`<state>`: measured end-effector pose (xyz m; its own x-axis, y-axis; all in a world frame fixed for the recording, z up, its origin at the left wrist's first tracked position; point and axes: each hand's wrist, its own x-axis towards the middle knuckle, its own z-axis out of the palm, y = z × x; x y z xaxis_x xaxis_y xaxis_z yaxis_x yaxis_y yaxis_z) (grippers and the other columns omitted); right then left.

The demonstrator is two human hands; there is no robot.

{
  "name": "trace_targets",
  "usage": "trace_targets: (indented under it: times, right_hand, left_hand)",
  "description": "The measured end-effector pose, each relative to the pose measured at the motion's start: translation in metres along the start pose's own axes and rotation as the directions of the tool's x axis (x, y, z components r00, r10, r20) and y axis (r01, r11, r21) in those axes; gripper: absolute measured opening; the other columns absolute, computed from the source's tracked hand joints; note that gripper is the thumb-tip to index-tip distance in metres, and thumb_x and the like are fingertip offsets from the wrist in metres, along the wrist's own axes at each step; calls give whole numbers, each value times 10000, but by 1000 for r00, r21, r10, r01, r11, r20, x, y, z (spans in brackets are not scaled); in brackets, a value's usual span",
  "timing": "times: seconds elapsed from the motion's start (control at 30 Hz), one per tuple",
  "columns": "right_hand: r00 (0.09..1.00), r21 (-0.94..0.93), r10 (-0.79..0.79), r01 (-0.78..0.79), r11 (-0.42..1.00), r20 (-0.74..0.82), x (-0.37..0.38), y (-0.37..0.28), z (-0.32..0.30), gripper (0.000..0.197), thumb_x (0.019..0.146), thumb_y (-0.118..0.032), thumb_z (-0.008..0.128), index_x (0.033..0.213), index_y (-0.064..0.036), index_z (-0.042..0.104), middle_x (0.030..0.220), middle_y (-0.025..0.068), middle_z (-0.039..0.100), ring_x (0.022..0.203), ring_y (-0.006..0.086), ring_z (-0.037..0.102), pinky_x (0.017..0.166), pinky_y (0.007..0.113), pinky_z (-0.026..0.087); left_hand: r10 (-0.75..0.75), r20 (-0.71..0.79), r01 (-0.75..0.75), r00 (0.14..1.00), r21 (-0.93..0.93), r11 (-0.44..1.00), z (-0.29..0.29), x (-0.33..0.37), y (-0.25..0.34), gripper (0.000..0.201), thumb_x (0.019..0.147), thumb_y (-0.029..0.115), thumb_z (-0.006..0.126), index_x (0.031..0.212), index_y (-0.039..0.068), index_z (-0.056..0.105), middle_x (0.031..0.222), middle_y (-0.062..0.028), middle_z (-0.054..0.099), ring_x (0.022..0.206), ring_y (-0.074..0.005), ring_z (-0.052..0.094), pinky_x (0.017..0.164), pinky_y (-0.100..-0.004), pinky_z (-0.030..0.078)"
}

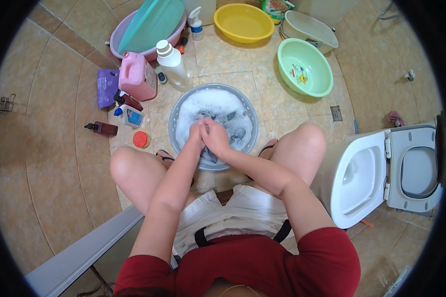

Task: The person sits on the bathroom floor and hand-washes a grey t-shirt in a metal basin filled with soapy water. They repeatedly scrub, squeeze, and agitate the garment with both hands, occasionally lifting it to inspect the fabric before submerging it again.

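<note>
A round grey basin (pixel 172 123) stands on the floor between my feet, full of water and white suds. Dark grey wet cloth (pixel 237 132) lies in it, partly under the foam. My left hand (pixel 196 132) and my right hand (pixel 215 137) are pressed together above the middle of the basin. Both are closed, with fingers bunched around part of the grey cloth. The fingertips and the gripped part are mostly hidden by the hands and suds.
At left stand a pink jug (pixel 138 76), a white bottle (pixel 173 64), a red-lidded jar (pixel 141 139) and several smaller bottles. A yellow basin (pixel 244 22) and a green basin (pixel 305 67) lie beyond. A toilet (pixel 359 173) is at right.
</note>
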<state>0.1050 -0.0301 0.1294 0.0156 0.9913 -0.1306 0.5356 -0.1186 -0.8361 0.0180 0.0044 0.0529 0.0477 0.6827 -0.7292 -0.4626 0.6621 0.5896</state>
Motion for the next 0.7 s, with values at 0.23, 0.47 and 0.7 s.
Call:
trace_targets:
  times: [0.23,0.47,0.7]
  right_hand:
    - [989,60,-9,18,998,-150,21,0,-15,318,897,-280,450,795,-8,580,714,230,592,683,414,573,599,460,450]
    - [958,156,-194,229,961,-210,-2,-19,-13,338,912,-272,436,761,2,564,706,244,584,672,426,568,588,466,445]
    - [963,86,-49,74,994,-266,33,3,-32,318,904,-253,454,745,4,554,646,227,575,639,414,568,578,467,444]
  left_hand:
    - [102,55,-109,993,146,983,39,-55,25,329,937,297,443,940,1,587,864,-61,584,770,-148,542,660,-298,441]
    - [202,88,-212,975,124,969,24,-40,33,317,940,280,436,808,33,583,728,-72,562,672,-132,514,608,-300,422]
    - [328,20,-321,944,280,905,53,-58,30,351,939,275,432,770,9,587,743,-42,566,673,-122,498,601,-297,408]
